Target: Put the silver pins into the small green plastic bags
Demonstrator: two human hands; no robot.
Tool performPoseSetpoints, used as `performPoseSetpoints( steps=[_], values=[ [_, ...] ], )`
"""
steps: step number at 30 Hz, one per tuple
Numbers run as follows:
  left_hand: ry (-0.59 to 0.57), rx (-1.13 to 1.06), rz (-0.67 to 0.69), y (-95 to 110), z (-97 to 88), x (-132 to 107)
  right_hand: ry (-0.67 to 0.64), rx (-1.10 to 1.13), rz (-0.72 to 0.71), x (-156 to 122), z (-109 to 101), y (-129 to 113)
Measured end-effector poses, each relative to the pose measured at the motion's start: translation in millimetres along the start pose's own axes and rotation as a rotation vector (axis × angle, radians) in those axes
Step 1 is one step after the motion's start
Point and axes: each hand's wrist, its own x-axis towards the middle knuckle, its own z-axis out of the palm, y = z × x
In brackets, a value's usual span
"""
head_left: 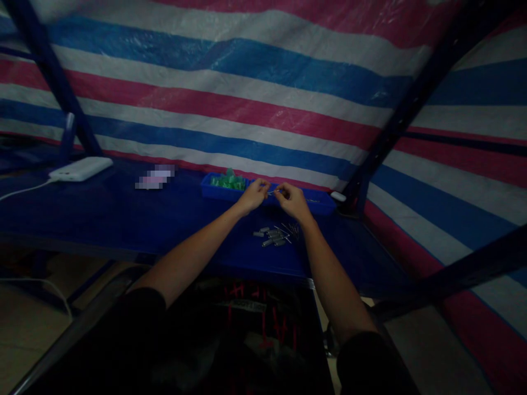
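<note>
My left hand [255, 196] and my right hand [291, 199] are close together above the front of the blue trays. Both are closed in a pinch, with a thin, pale metal-looking piece [270, 192] between their fingertips. Its exact kind is too small to make out. Below my hands, on the blue tabletop [173, 219], lies a loose pile of small grey cylinders [273, 237]. Several thin metal pins [293, 228] lie at the pile's right side. Behind my left hand, a blue tray [222, 193] holds translucent green pieces [229, 180].
Another blue tray section [327, 204] extends behind my right hand, with thin pieces in it. A small white object [338, 196] stands by the dark frame post [358, 186]. At left are a white device with a cable [84, 169] and a blurred item [155, 177]. A striped sheet [247, 99] hangs behind.
</note>
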Motion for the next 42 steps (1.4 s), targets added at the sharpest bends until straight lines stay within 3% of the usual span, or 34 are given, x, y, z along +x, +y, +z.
performPoseSetpoints(
  steps=[4,6,10,12,14,17,20,25,29,35,38,42],
  values=[
    [-0.022,-0.020,-0.014,-4,3.7,-2,0.008,-0.085,0.022,2,-6,-2],
    [-0.132,0.101,0.028,-7,5.8,-5,0.129,-0.171,0.075,3,-13,2],
    [-0.463,0.507,0.335,-15,11.0,-11,0.559,-0.361,0.363,1,-31,26],
    [-0.560,0.608,0.444,-18,14.5,-14,0.616,-0.412,0.530,-2,-37,38],
    [-0.593,0.638,0.477,-18,17.9,-16,0.583,-0.423,0.602,-3,-37,45],
    [-0.589,0.672,0.466,-14,20.9,-18,0.468,-0.378,0.535,-2,-29,38],
    [-0.533,0.694,0.417,-10,19.3,-18,0.266,-0.261,0.336,2,-16,22],
    [-0.290,0.627,0.293,-8,7.8,-9,0.059,-0.085,0.078,1,0,3],
    [-0.077,0.610,0.202,-10,0.6,-2,-0.014,-0.051,0.021,-1,1,-2],
    [0.050,0.518,0.182,-4,-0.7,-3,0.006,-0.111,-0.017,0,0,-4],
    [-0.015,0.451,0.194,-1,2.4,-8,0.106,-0.182,0.026,2,-7,2],
    [-0.360,0.551,0.386,-3,13.3,-16,0.447,-0.344,0.368,-1,-30,26]
  ],
)
